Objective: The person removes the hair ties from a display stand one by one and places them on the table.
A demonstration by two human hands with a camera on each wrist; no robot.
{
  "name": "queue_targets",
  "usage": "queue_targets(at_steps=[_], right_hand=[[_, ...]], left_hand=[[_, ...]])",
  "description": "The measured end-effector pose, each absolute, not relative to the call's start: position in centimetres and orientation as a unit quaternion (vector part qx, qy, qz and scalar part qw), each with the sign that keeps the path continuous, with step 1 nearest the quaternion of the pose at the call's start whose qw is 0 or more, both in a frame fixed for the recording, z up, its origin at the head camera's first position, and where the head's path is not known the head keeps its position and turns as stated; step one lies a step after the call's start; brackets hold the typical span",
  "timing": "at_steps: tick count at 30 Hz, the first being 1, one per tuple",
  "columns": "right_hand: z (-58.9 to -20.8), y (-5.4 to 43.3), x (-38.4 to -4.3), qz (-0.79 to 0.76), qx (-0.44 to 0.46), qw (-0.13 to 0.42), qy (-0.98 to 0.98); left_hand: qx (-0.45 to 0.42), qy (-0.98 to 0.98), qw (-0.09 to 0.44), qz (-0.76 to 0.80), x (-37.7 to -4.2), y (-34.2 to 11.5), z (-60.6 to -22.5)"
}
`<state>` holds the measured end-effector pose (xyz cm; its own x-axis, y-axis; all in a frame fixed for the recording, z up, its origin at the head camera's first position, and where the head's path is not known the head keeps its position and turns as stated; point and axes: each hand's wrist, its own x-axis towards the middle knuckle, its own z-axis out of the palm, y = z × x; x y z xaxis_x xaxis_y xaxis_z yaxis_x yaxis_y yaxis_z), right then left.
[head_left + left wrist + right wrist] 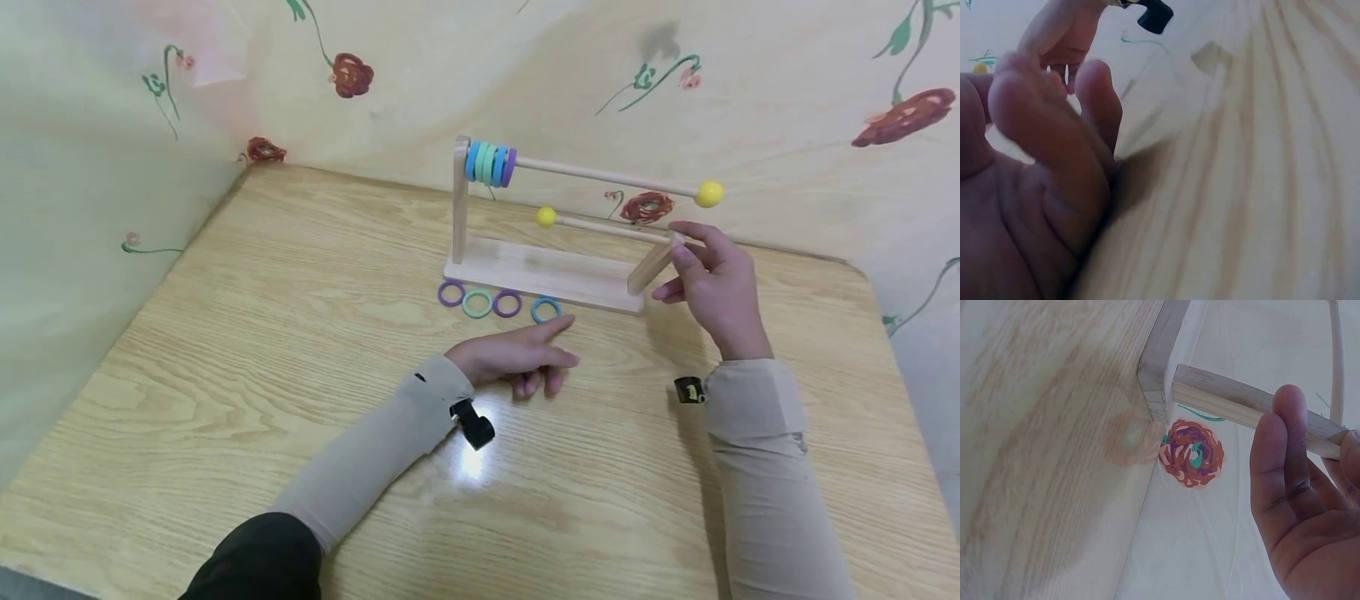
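Note:
A wooden stand has a flat base [547,271], a tall left post [460,208] and a short right post [651,268]. My right hand [716,283] pinches the top of the short post between thumb and fingers; the right wrist view shows this post [1222,394] up close. Blue, green and purple rings [489,164] sit by the tall post on the upper rod [607,175]. Along the base's front edge lie two purple rings, a green ring [477,316] and a blue ring [546,299]. Just below the blue ring, my left hand [517,354] rests low over the table, index finger extended, holding nothing.
A lower rod [611,229] reaches left from the short post, ending in a yellow ball [546,217]. Another yellow ball [708,194] caps the upper rod's right end. Flower-patterned covering [420,83] borders the wooden table [225,350] behind and at the sides.

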<state>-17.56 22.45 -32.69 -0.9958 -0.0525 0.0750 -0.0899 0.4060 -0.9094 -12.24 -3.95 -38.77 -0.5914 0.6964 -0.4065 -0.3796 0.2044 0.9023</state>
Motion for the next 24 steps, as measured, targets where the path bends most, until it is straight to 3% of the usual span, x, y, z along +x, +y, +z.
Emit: queue_targets(at_steps=[24], right_hand=[[-32.6, 22.3, -17.3, 0.545, 0.044, 0.020, -0.837]], left_hand=[[0.150, 0.648, 0.405, 0.627, -13.0, -8.4, -39.2]])
